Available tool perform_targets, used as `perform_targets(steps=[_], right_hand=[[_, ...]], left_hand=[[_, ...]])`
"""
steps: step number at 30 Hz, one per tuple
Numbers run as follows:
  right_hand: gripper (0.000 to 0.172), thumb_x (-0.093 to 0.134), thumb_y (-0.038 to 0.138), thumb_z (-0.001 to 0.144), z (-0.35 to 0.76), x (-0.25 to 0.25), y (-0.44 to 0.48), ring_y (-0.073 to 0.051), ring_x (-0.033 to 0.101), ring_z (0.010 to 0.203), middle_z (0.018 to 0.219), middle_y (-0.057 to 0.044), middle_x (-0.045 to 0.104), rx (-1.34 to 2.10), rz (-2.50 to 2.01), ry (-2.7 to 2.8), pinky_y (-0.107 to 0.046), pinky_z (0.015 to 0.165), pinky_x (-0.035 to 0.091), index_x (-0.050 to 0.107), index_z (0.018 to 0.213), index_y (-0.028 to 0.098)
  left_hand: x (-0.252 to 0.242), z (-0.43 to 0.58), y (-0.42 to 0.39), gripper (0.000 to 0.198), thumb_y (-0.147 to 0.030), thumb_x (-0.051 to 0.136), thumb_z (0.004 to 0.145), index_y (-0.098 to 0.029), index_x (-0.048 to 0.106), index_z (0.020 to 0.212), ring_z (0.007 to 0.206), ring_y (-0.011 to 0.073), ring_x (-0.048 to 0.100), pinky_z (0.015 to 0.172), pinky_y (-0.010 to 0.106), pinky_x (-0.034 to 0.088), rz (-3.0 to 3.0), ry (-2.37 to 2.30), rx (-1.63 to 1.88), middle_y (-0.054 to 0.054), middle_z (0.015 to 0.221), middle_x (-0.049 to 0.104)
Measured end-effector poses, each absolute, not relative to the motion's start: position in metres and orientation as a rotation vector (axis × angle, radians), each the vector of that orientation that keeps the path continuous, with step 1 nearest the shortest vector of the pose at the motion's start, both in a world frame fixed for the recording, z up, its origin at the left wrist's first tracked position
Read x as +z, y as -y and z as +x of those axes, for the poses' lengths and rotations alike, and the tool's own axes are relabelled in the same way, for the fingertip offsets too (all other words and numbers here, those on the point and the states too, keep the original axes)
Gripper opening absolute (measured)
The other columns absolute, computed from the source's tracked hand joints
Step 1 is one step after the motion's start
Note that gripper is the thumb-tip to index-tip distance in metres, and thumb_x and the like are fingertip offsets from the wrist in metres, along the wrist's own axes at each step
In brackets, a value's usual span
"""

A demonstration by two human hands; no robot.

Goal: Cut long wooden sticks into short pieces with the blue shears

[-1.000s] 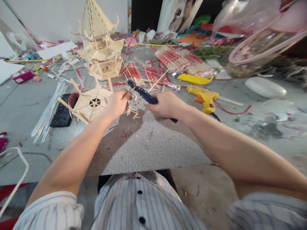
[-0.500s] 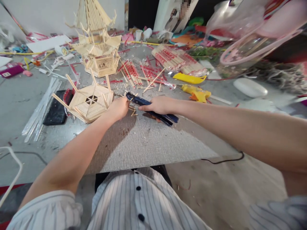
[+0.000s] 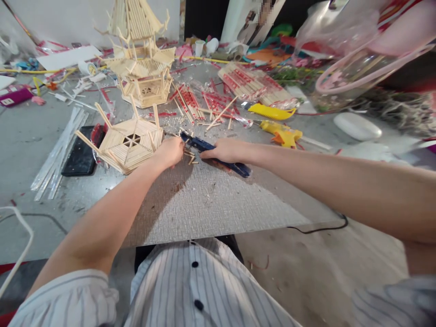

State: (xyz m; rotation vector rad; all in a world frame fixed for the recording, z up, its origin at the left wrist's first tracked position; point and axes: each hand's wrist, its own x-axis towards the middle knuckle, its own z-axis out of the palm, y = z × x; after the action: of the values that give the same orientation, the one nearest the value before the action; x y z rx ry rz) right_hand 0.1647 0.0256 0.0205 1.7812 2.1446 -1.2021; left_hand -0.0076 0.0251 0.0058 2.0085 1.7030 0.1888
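Observation:
My left hand (image 3: pixel 169 151) is curled shut over small cut wooden stick pieces (image 3: pixel 191 157) on the grey mat (image 3: pixel 211 200); what its fingers pinch is hidden. It rests just right of a hexagonal stick roof (image 3: pixel 126 141). My right hand (image 3: pixel 223 150) lies over dark blue cutting pliers (image 3: pixel 218 155), fingers closed on the handles, with the jaws pointing left toward my left hand. A tall stick pagoda (image 3: pixel 141 59) stands behind the roof.
Bundles of sticks with red wrappers (image 3: pixel 252 84) lie at the back. A yellow glue gun (image 3: pixel 282 134) and yellow comb-like tool (image 3: pixel 270 111) sit right of the pliers. A black phone (image 3: pixel 80 156) and clear strips lie left. A clear bag (image 3: pixel 357 50) hangs upper right.
The pliers came down from a raised hold to lie low on the mat under my right hand. My left hand dropped to the cut stick pieces. The view shifted slightly.

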Motion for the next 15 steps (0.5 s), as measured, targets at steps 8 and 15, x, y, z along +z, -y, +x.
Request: perform_targets(steps=[8,15], right_hand=[[0.021,0.058,0.029,0.074,0.177,0.03,-0.018,-0.01,0.051,0.041,0.05,-0.002,0.055,-1.949,2.037,-1.92,-0.024,0.042,0.045,0.053,0.059,0.015],[0.006,0.052,0.02,0.072,0.182,0.021,-0.016,-0.013,0.059,0.053,0.06,-0.001,0.056,-2.661,2.236,-2.06,-0.029,0.058,0.052,0.055,0.071,0.015]], left_hand=[[0.012,-0.005,-0.021,0.03,-0.028,0.034,0.084,-0.015,0.059,0.073,0.071,0.017,0.056,0.067,0.029,0.04,2.07,-1.713,0.538,0.007,0.071,0.06],[0.016,-0.001,-0.013,0.029,-0.033,0.039,0.084,-0.016,0.062,0.092,0.043,0.0083,0.04,0.049,0.022,0.032,1.801,-1.406,0.877,-0.004,0.05,0.043]])
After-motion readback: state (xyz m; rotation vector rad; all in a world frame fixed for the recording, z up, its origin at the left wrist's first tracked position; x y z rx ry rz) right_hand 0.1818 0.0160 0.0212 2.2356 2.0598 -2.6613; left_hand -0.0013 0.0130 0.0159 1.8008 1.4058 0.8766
